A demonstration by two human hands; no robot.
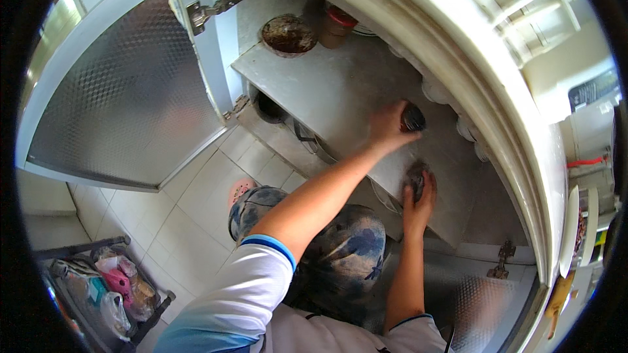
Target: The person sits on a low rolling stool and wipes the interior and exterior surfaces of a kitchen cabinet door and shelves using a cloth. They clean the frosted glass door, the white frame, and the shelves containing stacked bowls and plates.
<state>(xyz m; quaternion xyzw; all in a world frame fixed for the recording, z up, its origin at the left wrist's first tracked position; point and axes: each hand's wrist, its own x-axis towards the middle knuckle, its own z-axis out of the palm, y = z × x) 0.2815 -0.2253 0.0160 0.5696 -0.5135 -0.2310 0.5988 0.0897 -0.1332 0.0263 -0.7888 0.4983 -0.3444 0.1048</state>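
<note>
My left hand [390, 125] reaches over a grey cabinet shelf [338, 93] and grips a small dark round container [413, 118], perhaps a jar; motion blurs the hand. Closer to the shelf's front edge, my right hand [421, 193] has its fingers curled around another small dark object [416, 176], which is too blurred to name exactly. At the shelf's far left end, a brown-stained bowl [289, 35] sits beside a brown jar with a red lid [338, 24].
An open cabinet door [122, 93] with a textured panel stands at left, another [485, 314] at lower right. The countertop edge [441, 54] curves overhead. Below the shelf is a dark pot [269, 108]. A cart [162, 309] holding bags stands on the tiled floor [191, 235].
</note>
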